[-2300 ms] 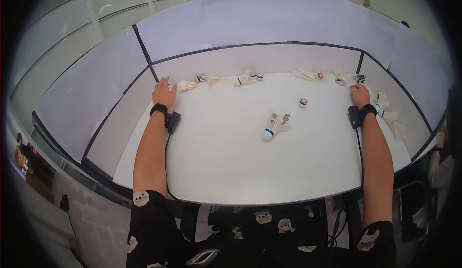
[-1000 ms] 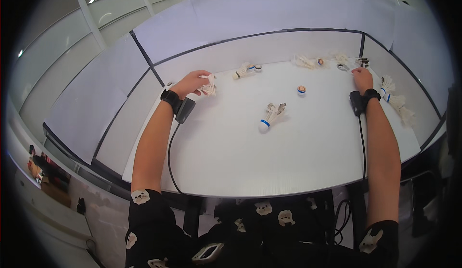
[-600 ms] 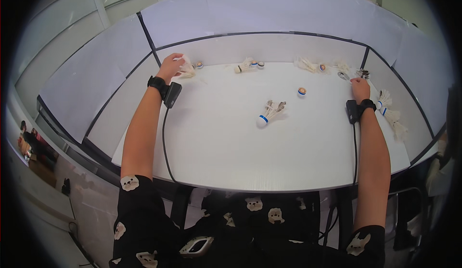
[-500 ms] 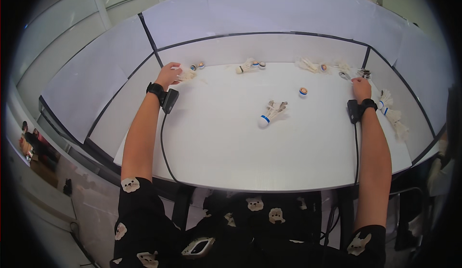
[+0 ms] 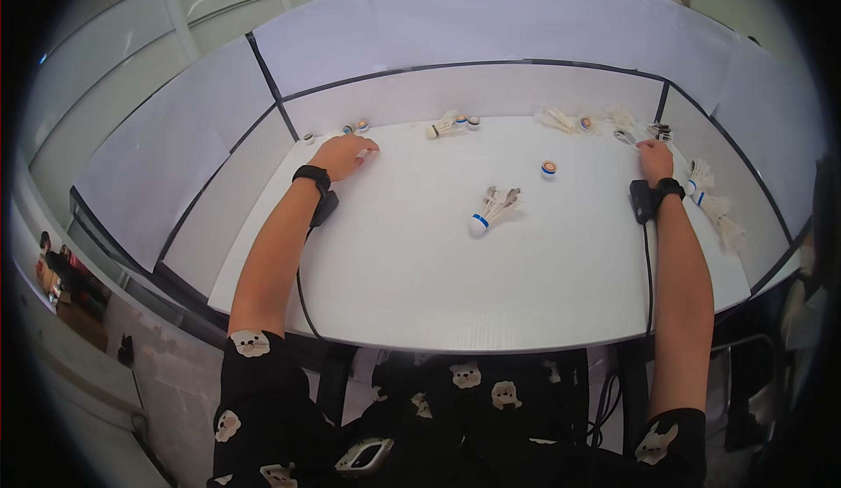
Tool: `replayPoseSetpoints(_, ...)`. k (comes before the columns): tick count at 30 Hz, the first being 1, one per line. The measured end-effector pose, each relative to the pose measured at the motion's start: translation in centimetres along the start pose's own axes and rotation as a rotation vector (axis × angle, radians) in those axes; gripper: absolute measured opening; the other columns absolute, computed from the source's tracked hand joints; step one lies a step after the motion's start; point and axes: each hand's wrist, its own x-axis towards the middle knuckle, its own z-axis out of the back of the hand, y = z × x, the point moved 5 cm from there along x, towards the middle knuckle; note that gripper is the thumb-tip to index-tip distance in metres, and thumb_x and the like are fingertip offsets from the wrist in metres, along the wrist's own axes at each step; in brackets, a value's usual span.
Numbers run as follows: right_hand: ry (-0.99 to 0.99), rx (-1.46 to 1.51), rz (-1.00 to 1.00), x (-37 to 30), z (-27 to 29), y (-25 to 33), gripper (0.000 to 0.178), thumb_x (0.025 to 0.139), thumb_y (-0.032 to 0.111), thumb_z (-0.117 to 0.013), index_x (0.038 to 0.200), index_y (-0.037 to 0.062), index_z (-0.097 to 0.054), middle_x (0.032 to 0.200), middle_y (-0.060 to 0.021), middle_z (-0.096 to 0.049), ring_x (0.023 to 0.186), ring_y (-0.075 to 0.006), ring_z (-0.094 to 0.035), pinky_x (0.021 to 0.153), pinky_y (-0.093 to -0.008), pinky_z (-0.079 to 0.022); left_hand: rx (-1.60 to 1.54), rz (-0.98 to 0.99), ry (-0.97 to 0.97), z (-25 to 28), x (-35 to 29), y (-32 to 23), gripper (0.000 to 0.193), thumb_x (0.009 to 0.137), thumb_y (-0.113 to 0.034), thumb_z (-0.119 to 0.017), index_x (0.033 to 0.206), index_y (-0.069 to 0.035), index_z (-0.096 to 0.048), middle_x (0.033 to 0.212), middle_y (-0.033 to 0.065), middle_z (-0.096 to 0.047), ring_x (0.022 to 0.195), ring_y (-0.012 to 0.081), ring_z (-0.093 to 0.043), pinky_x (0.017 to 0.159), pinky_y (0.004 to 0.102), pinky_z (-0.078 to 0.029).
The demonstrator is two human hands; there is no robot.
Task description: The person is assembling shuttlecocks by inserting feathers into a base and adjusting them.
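The white tabletop (image 5: 420,286) is bounded by upright panels along its far, left and right edges; its near edge is curved and unwalled. The widest open room lies across the near half, between the forearms. The shuttlecock (image 5: 494,211) lies on its side in the middle, right of centre, blue-banded head toward the near left, with a loose cork head (image 5: 548,169) to its far right.

The left hand (image 5: 345,156) is near the far-left corner, palm down, fingers pointing right, loosely bent. Two cork heads (image 5: 363,126) sit just beyond it; I cannot tell whether it holds anything underneath. The right hand (image 5: 655,164), at far right, has its fingers curled closely together beside a small silvery ring-like piece (image 5: 624,137); whether they pinch anything is hidden. More shuttlecocks (image 5: 717,212) line the right panel (image 5: 731,164).
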Motion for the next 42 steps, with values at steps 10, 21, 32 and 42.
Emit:
replayPoseSetpoints(10, -0.019, -0.041, -0.008, -1.0, 0.4, 1.8, 0.029, 0.088, 0.023, -0.058, 0.099, 0.0065, -0.079, 0.099, -0.0187, -0.076, 0.098, -0.0341, -0.072, 0.088, -0.0398, -0.054, 0.104, -0.070, 0.144, -1.3, 1.5, -0.4, 0.004, 0.094, -0.007, -0.061, 0.095, -0.007, -0.058, 0.104, 0.0113, -0.063, 0.100, 0.0339, -0.061, 0.086, 0.0434, -0.052)
replayPoseSetpoints(21, -0.028, -0.013, -0.006, -0.3, 0.0, 2.1, 0.027, 0.090, 0.027, -0.061, 0.099, 0.0089, -0.079, 0.097, -0.0180, -0.076, 0.097, -0.0361, -0.072, 0.086, -0.0442, -0.055, -0.272, 0.059, -0.020, 2.0, 1.5, -2.7, 0.007, 0.102, -0.006, -0.050, 0.108, -0.004, -0.051, 0.091, 0.0123, -0.068, 0.083, 0.0316, -0.065, 0.077, 0.0412, -0.051)
replayPoseSetpoints(32, 0.007, 0.420, 0.355, -2.2, -0.6, 18.5, 0.020, 0.088, 0.019, -0.064, 0.099, 0.0065, -0.076, 0.093, -0.0126, -0.077, 0.088, -0.0281, -0.073, 0.083, -0.0372, -0.055, -0.842, 0.102, -0.023, 5.8, 4.6, -12.7, 0.021, 0.101, -0.013, -0.056, 0.120, -0.004, -0.057, 0.097, 0.0061, -0.070, 0.080, 0.0137, -0.063, 0.072, 0.0286, -0.052)
replayPoseSetpoints(42, 0.327, 0.122, 0.903, -16.9, 2.0, 32.0, 0.024, 0.092, 0.017, -0.070, 0.116, 0.0127, -0.067, 0.083, -0.0022, -0.071, 0.069, -0.0196, -0.066, 0.067, -0.0348, -0.052, -1.084, 0.250, 0.146, 4.5, 4.9, -20.4, 0.040, 0.093, -0.026, -0.067, 0.123, -0.002, -0.054, 0.101, 0.0072, -0.073, 0.082, 0.0126, -0.060, 0.075, 0.0275, -0.045)
